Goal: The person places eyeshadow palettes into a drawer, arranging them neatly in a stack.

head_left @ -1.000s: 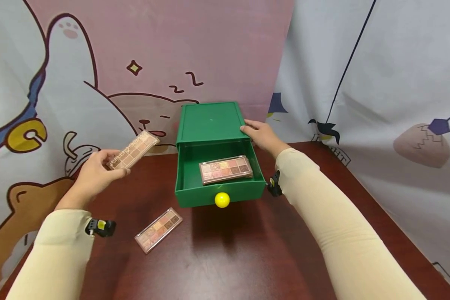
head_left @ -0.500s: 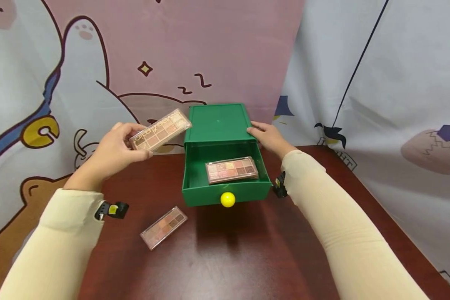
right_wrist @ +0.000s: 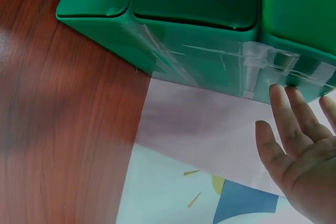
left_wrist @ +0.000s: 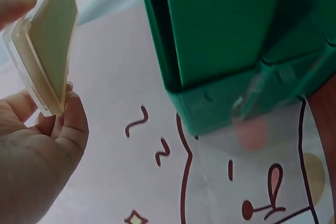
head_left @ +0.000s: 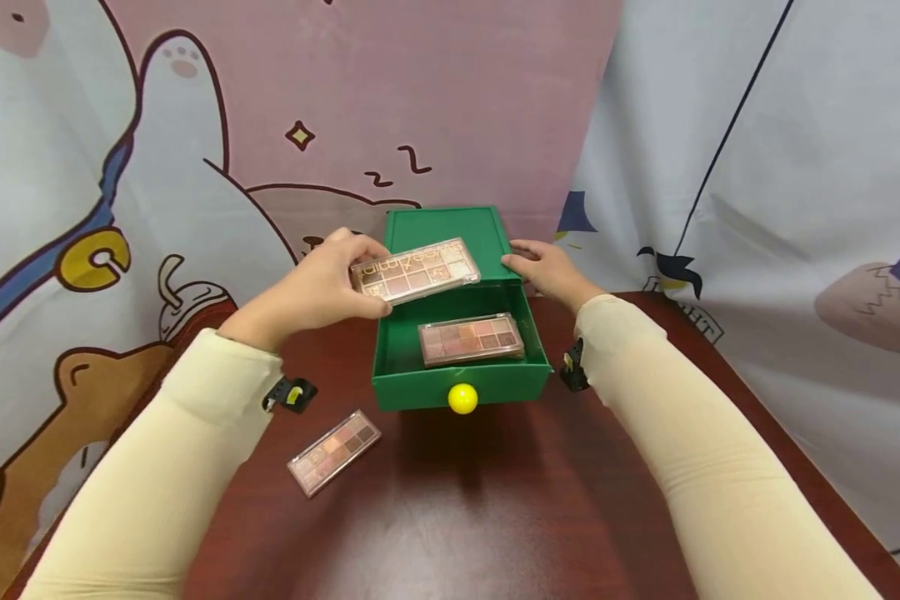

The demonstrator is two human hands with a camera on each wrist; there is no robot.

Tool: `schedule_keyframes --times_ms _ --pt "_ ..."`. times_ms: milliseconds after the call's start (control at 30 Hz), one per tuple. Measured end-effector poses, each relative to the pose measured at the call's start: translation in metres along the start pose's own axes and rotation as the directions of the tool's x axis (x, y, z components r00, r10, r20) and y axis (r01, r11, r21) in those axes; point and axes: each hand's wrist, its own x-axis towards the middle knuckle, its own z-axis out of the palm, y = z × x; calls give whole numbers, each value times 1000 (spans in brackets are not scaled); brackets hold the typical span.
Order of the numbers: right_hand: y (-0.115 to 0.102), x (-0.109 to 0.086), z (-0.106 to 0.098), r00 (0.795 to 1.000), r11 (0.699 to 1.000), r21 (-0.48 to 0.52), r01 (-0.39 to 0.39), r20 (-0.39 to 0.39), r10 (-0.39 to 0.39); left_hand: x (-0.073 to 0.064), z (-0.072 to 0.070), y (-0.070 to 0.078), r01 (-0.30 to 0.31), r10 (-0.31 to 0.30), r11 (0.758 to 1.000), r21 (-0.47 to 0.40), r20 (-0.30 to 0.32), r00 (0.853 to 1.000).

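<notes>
My left hand (head_left: 326,287) grips an eyeshadow palette (head_left: 420,272) by its left end, thumb below and fingers behind. In the head view the palette overlaps the back of the pulled-out drawer (head_left: 461,386) of a green drawer box (head_left: 446,229). The left wrist view shows the palette (left_wrist: 50,45) edge-on, pinched between thumb and fingers. Inside the drawer lies another eyeshadow palette (head_left: 471,340). My right hand (head_left: 551,271) rests at the box's right top edge; in the right wrist view its straight fingers (right_wrist: 294,114) reach the taped back of the box.
A third eyeshadow palette (head_left: 334,452) lies slanted on the dark red wooden table (head_left: 450,533), left of the drawer. The drawer front bears a yellow round knob (head_left: 462,398). A cartoon-printed cloth (head_left: 480,100) hangs behind and at both sides.
My left hand has carried its palette rightward from the left side to over the back of the drawer, turning it flatter. The right hand stays at the box. The view has shifted slightly left.
</notes>
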Motion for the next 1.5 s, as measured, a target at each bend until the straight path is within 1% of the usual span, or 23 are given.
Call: schedule_keyframes --times_ms 200,467,633,733,900,1067,1167,1333,1500 --pt "2 3 -3 1000 1000 -7 -7 -16 7 17 7 15 4 -4 1000 4 93 996" --pt "1 4 0 1000 1000 -10 -17 -15 17 34 13 24 -15 7 999 35 214 977" --pt "1 4 0 1000 1000 -16 -14 -20 13 43 18 30 -26 6 997 72 267 964" --pt "2 5 0 1000 1000 -12 -12 -25 12 49 21 35 -23 -6 995 96 290 957" --pt "3 6 0 1000 1000 -15 -12 -23 11 57 27 40 -12 -23 995 103 331 943" --pt "4 5 0 1000 1000 -19 -6 -27 5 66 34 40 7 -50 993 115 373 927" --pt "4 6 1 1000 1000 -9 -4 -24 4 69 38 39 10 -67 990 142 405 912" --pt "4 6 0 1000 1000 6 -5 -8 5 69 41 41 -5 -93 978 208 458 884" --pt "4 7 -1 1000 1000 13 -4 3 4 70 43 42 -8 -119 968 250 490 863"
